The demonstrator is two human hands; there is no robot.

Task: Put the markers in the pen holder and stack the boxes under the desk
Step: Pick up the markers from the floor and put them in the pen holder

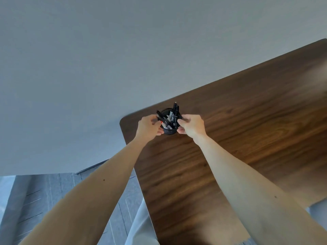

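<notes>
Marker step, likely near its end. Pen holder (169, 131), black, stands at the far-left corner of the wooden desk (230, 138), with several markers (171, 116) upright inside.

Left hand (148, 127) pinches a leaning marker (160, 116) at the left rim. Right hand (192, 125) has its fingers curled round the holder's right side.

Next: seat that marker, let go, then find the boxes, none of which are in view.

Markers (171, 117) crowd the pen holder (170, 131); wall (123, 68) near behind it.

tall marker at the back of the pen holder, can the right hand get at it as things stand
Probably yes: the right hand grips the pen holder just beside it, and the tall marker stands clear above the rim.
</notes>
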